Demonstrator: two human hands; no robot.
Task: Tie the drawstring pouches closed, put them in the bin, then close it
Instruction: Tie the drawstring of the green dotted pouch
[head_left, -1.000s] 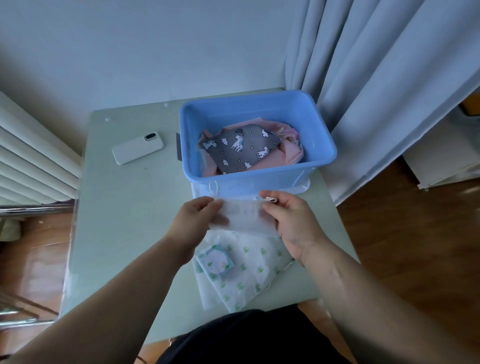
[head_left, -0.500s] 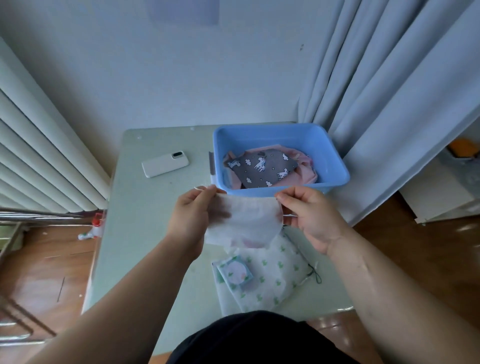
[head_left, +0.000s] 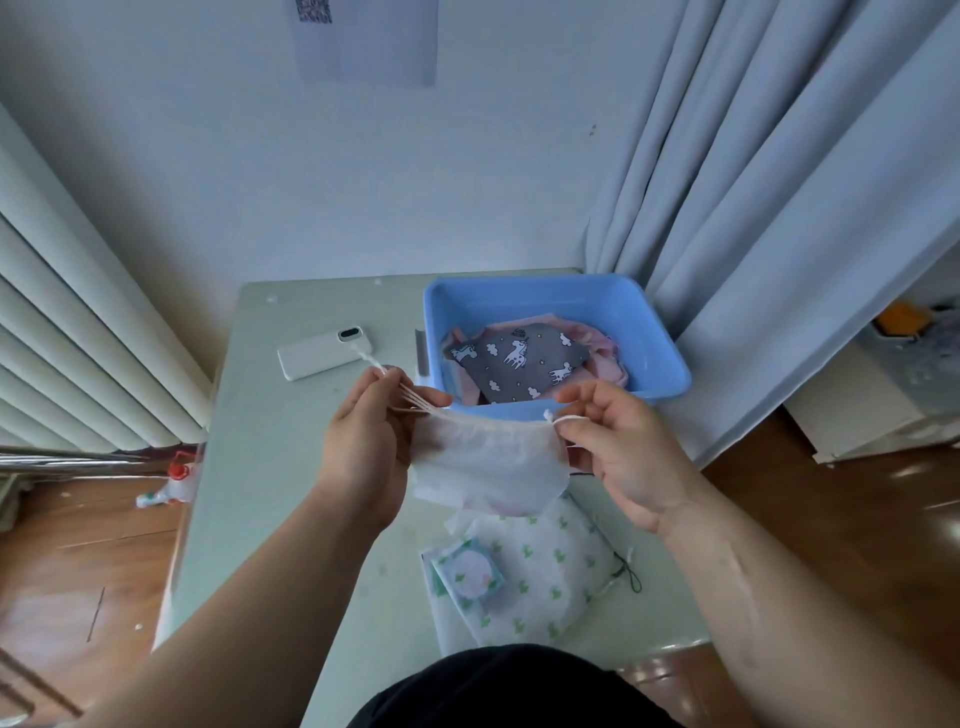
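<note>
Pouch (head_left: 488, 462) between left hand (head_left: 363, 447) and right hand (head_left: 618, 452) (cords pinched).

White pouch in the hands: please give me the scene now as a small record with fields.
white pouch: held in the air above the table, mouth partly gathered
left hand: pinches drawstrings on its side
right hand: pinches drawstrings on the other side
bin: open, grey pouch inside
on table: green-print pouch, phone
</note>
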